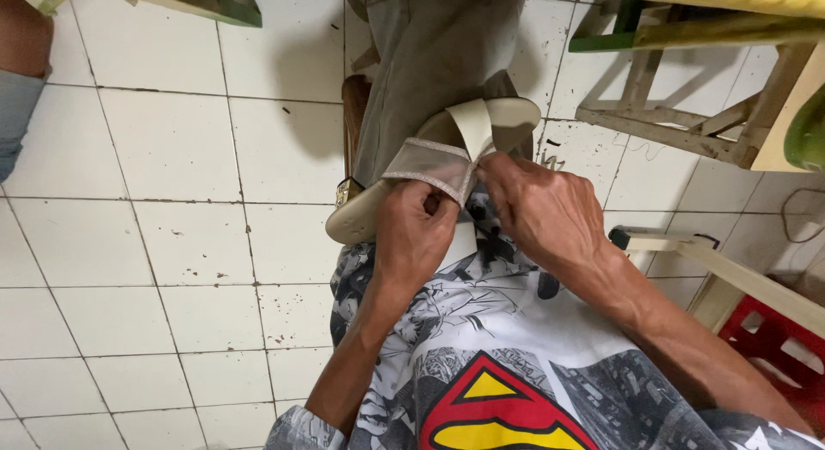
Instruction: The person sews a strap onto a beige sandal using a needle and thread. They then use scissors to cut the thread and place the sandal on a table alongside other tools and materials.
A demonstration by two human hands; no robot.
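Note:
A cream sandal (pixel 507 115) with a glittery mesh strap (pixel 427 164) and a plain cream strap (pixel 474 128) is held in front of my chest, above my grey-trousered leg (pixel 430 63). My left hand (pixel 414 235) grips the sandal from below, fingers curled under the mesh strap. My right hand (pixel 541 211) pinches the spot where the two straps meet, at the sandal's side. A gold buckle (pixel 345 192) shows at the sandal's near left end.
White tiled floor (pixel 172 158) with specks of dirt spreads to the left. A wooden frame with green and yellow parts (pixel 679 115) stands at upper right. A red crate (pixel 773 347) and a pale wooden bar (pixel 739 274) lie at right. Another person's limb (pixel 17 80) shows at far left.

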